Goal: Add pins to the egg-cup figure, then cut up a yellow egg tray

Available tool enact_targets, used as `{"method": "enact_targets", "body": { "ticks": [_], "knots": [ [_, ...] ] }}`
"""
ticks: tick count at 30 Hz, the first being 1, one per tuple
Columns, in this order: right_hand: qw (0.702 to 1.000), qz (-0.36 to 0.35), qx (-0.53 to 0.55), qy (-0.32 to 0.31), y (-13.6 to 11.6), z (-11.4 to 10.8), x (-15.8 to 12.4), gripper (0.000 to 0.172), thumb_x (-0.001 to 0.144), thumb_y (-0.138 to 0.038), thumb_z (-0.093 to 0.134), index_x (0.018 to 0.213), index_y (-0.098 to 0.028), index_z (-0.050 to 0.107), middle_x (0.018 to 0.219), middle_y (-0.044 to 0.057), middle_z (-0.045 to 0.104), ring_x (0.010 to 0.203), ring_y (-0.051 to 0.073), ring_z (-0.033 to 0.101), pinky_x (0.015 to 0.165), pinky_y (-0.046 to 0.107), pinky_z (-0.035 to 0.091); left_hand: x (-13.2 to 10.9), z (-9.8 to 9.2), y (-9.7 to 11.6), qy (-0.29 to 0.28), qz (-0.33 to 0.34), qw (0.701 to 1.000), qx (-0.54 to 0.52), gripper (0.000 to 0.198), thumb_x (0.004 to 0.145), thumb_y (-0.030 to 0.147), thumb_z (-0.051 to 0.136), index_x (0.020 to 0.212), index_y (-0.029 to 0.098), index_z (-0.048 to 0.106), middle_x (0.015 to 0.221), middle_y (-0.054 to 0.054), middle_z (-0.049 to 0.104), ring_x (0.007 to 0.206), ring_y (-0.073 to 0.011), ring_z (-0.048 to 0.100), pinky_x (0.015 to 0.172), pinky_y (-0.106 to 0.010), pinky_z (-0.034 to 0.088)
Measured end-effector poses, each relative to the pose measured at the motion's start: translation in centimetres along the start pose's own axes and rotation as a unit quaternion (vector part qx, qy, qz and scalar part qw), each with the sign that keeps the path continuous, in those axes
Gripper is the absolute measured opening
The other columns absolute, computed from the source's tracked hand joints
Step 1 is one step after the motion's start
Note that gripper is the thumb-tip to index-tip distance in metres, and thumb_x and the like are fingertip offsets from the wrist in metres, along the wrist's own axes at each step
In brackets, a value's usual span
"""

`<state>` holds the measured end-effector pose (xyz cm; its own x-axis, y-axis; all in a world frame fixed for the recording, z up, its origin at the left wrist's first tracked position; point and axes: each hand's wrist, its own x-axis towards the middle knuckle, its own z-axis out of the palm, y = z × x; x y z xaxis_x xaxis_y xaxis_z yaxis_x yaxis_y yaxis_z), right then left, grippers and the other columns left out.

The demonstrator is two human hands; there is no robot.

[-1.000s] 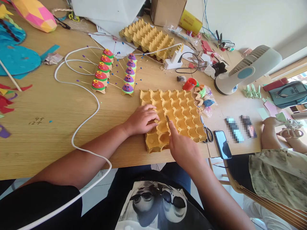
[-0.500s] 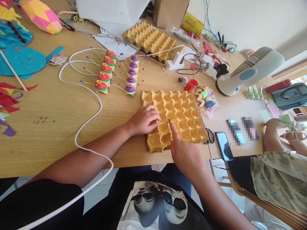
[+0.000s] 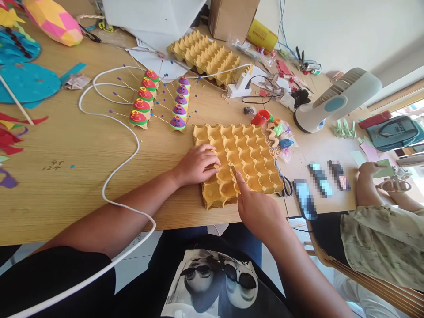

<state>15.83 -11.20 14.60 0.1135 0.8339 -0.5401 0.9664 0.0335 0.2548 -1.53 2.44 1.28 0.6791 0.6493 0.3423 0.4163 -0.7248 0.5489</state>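
Observation:
A yellow pulp egg tray [image 3: 248,155] lies on the table in front of me, its cups facing up. On its left part rests my left hand [image 3: 198,164], fingers curled over the ridges and holding it down. My right hand [image 3: 258,211] is closed around a small knife, the index finger stretched along it. The knife's blade [image 3: 233,168] points away from me and touches the tray near its middle, just right of my left fingers. Its handle is hidden inside my fist.
Painted egg-carton caterpillars in red [image 3: 142,105] and purple [image 3: 180,104] stand beyond. A white cable [image 3: 105,183] crosses the table at left. A second egg tray [image 3: 205,55], a power strip [image 3: 239,88], scissors [image 3: 287,187] and a fan [image 3: 334,101] surround the work. Another person's hand [image 3: 369,168] is at right.
The view has shifted slightly, so the table things sit a little further left. Both hands keep nearly the same place on the egg tray, and the knife has barely moved.

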Motion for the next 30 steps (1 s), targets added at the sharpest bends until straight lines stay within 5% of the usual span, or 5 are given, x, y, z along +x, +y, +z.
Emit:
{"method": "enact_targets", "body": {
  "ticks": [30],
  "knots": [
    [0.997,0.015,0.047,0.062,0.8,0.8,-0.2,0.061,0.107,-0.030,0.042,0.167,-0.025,0.027,0.091,0.007,0.082,0.081,0.024,0.078,0.064,0.030,0.051,0.0,0.2,-0.3,0.023,0.022,0.999,-0.003,0.020,0.093,0.039,0.066,0.101,0.023,0.074,0.109,-0.007,0.076,0.132,-0.0309,0.055,0.105,-0.047,0.043]
  ]
}}
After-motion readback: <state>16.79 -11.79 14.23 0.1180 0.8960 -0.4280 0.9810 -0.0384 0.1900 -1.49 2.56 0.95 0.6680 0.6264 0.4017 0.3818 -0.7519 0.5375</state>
